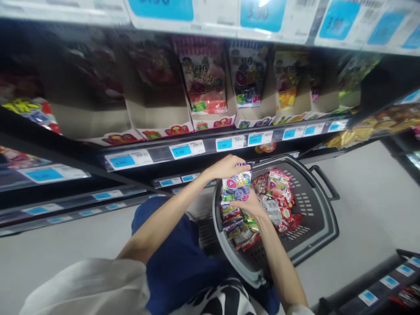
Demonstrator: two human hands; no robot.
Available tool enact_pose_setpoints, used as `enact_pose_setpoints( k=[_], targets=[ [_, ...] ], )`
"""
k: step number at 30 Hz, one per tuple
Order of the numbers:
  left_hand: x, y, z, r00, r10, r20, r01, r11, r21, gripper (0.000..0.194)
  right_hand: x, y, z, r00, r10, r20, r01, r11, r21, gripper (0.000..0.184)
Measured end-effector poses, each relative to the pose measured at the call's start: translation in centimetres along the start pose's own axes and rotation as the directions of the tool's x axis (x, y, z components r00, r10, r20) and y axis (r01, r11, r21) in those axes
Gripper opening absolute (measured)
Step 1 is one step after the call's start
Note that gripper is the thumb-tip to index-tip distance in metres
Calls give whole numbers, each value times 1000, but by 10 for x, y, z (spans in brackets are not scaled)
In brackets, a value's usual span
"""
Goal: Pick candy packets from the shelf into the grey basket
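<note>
A bag of blueberry gummy candy (pixel 236 186) is held upright over the near side of a grey shopping basket (pixel 300 223). At its upper part are the fingers of my left hand (pixel 227 167), closed on the bag. My right hand (pixel 251 203) grips the same bag from its lower right edge, thumb across the front. Beneath my hands the basket holds several bright candy packets (pixel 278 192), mostly red, pink and green, in a loose pile. My hands partly cover that pile.
Ahead, a shelf (pixel 210 142) with price labels carries display boxes of candy bags, among them a pink bag (pixel 205 83), a blueberry bag (pixel 247 78) and an orange bag (pixel 286 83). Another shelf edge (pixel 229 19) overhangs them. The basket's handle (pixel 324 181) sticks out over the floor (pixel 364 192).
</note>
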State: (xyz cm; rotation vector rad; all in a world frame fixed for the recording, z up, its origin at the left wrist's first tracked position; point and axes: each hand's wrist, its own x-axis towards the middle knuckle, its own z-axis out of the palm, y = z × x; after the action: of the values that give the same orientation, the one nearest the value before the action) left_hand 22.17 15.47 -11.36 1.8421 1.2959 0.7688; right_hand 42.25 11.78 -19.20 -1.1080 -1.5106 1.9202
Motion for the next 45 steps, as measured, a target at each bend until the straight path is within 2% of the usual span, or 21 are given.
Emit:
enact_pose_setpoints(
  k=[4, 9, 17, 22, 28, 31, 34, 37, 40, 43, 45],
  targets=[
    [5, -1, -6, 996, 63, 61, -64, 998, 15, 49, -3, -14, -7, 999, 34, -31, -36, 997, -71, 60],
    [11, -6, -6, 997, 53, 50, -57, 995, 84, 49, -10, -30, -12, 998, 50, -41, -55, 990, -131, 49],
    [15, -11, -2, 998, 62, 29, -64, 993, 103, 48, -16, -35, -15, 997, 73, 26, -69, 991, -114, 45],
    [16, -8, 0, 998, 59, 10, -60, 986, 157, 50, -16, -34, -13, 996, 86, 24, -83, 993, -87, 48],
    [17, -9, 2, 997, 74, -8, -70, 969, 236, 48, -16, -30, -7, 996, 86, -32, -88, 993, -75, 54],
    [15, -11, 1, 997, 63, -39, -50, 963, 266, 49, -16, -28, -7, 995, 44, -95, -53, 994, -91, 57],
    [13, -11, 0, 997, -1, -76, 20, 969, 247, 48, -14, -22, -12, 984, -28, -176, 3, 990, -141, 56],
    [15, -13, 1, 991, -58, -124, 79, 981, 177, 37, -9, -12, -19, 949, -138, -282, 73, 971, -229, 50],
    [20, -14, 6, 974, -60, -219, 78, 994, 78, 31, -5, -5, -20, 888, -288, -358, 162, 925, -343, 43],
    [25, -12, 15, 937, -106, -333, 60, 987, -146, 32, -10, -5, -14, 793, -479, -377, 274, 832, -483, 33],
    [27, -8, 20, 899, -169, -405, 5, 927, -376, 34, -16, -7, -8, 703, -628, -333, 368, 723, -585, 24]
  ],
)
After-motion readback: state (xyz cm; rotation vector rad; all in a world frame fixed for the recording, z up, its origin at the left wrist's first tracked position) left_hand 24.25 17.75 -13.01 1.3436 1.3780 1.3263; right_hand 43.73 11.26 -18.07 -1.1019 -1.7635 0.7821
